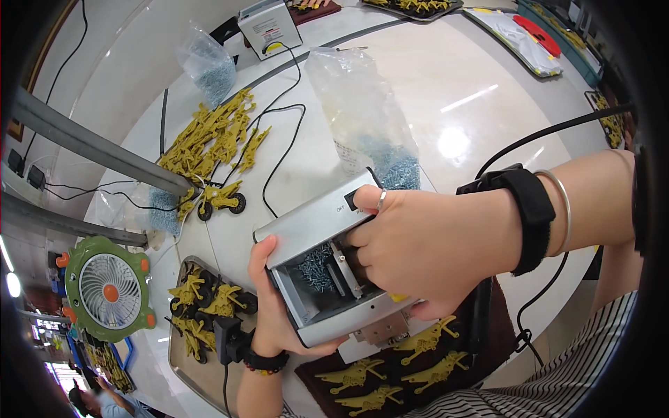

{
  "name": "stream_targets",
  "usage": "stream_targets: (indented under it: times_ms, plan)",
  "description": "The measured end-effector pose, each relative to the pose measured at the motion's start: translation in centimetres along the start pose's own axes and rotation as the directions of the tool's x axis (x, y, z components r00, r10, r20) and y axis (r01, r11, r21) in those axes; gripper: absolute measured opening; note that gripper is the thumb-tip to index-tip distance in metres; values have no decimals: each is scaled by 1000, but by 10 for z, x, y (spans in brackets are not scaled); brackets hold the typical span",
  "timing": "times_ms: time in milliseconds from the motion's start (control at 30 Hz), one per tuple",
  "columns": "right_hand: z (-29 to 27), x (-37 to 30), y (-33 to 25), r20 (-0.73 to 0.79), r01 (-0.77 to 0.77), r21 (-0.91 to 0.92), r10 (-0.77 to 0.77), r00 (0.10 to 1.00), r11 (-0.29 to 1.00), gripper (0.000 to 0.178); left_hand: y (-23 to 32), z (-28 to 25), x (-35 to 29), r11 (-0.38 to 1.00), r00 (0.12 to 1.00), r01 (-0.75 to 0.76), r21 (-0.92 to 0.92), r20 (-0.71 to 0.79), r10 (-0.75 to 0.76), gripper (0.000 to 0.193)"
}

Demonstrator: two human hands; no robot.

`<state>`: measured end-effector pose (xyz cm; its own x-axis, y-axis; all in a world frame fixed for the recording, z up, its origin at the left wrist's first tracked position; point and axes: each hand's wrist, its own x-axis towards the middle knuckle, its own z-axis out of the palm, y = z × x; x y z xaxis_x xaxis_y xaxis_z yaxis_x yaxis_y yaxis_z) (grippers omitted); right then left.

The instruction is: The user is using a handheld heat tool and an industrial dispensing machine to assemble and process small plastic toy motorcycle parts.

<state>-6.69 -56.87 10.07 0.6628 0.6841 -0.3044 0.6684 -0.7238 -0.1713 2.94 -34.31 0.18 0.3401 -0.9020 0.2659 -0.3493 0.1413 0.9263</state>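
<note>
A silver box-shaped screw feeder point(306, 216) is tilted between my hands, its top open. Small bluish screws point(317, 268) lie in its tray, beside a metal rail. My left hand point(270, 317) grips the left end, thumb up at the top edge and fingers under the near side. Over the right end, my right hand point(435, 237) is closed on the box, with curled fingertips reaching into the opening and partly hidden. Its ringed finger rests at the rocker switch point(353, 200). A small yellow patch shows under that hand. Below it, a metal outlet block point(383, 331) juts from the near side.
Yellow toy-like parts lie on a dark mat point(327, 386) and, with black wheels, in a tray point(182, 362). Loose yellow parts point(209, 139) are heaped beyond. Bags of screws point(397, 167) stand behind the feeder. A green fan point(111, 289) and grey rails point(104, 143) are left; black cables cross the table.
</note>
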Motion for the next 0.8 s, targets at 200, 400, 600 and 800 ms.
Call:
stream_targets:
  times_ms: [200,400,600,800]
  plan:
    - [0,-15,-4,-148,-51,1,50,988,999,33,3,1,0,999,999,39,-38,1,-39,133]
    - [-2,-29,8,-655,-113,10,92,750,994,33,-2,3,2,996,998,-47,-73,-48,43,128]
    - [34,-31,17,-670,-173,162,237,703,971,47,-13,4,1,994,995,-74,-77,-65,69,126]
    - [32,-33,-1,-704,-247,147,276,654,958,43,-1,4,-3,992,991,-90,-86,-110,80,132]
